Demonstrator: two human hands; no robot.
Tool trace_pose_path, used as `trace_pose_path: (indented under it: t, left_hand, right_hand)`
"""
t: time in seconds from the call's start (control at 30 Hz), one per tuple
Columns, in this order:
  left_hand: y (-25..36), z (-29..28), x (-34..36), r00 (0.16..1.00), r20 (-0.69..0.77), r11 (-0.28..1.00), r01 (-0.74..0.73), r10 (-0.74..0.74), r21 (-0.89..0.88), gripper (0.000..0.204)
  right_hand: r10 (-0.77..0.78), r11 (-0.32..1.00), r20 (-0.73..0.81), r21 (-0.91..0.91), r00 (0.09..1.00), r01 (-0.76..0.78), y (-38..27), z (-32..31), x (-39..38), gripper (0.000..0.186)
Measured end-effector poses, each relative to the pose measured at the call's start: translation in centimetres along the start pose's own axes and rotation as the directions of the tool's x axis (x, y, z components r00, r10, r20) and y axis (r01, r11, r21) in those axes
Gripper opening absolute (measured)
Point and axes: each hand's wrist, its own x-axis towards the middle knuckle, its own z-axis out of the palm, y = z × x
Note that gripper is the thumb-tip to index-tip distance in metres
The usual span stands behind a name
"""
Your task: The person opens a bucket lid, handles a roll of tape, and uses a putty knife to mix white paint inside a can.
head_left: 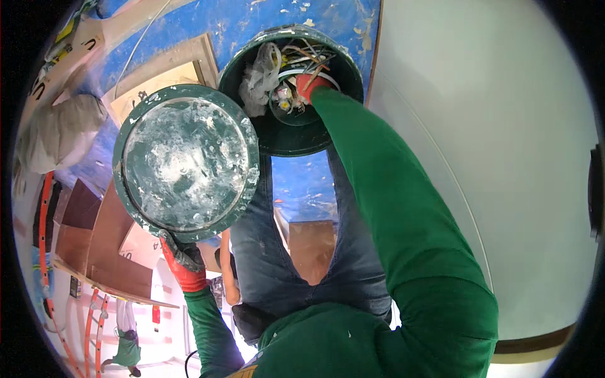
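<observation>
My left hand (184,259), in a red and grey work glove, grips the lower edge of a round dark green lid (186,160) smeared with white paint or plaster. The lid is tilted up beside a large dark green bin (290,142) standing in front of my legs. My right hand (312,86), also in a red glove, reaches down inside the bin; its fingers are hidden among the contents. Around it are a smaller round container (296,118) with mixed scraps, a clear plastic bag (259,79) and several thin sticks or strips (305,55).
A white wall (498,138) rises close on my right. Blue floor covering (252,19) carries white splatters. Left are cardboard boxes (104,252), a filled plastic bag (66,132) and boards (167,82). Farther off stand orange ladders (94,327) and a person in a green top (128,349).
</observation>
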Motion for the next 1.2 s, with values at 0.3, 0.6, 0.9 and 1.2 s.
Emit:
trace_pose_path:
  t: [0.3,0.6,0.9,1.2]
  left_hand:
    - [2.4,0.0,0.0,0.983,-0.051,0.951,-0.154,0.174,0.270,0.059]
    - [0.0,0.1,-1.2,0.996,-0.061,0.997,-0.059,0.062,0.048,0.058]
    - [-0.4,-1.0,-1.0,0.988,0.027,0.938,-0.150,0.149,0.311,0.067]
    - [2.3,-1.5,0.3,0.992,0.036,0.952,-0.129,0.124,0.278,0.068]
  right_hand:
    - [0.039,0.999,-0.475,0.026,0.879,-0.030,0.8,3.4,-0.3,0.034]
    - [-0.321,0.945,-0.518,-0.238,0.793,0.227,0.8,2.2,-3.3,0.032]
    - [-0.159,0.985,-0.409,-0.124,0.898,0.118,-3.7,-2.1,-1.8,0.035]
    - [-0.277,0.926,-0.091,-0.292,0.956,0.241,-5.5,-5.4,-0.9,0.030]
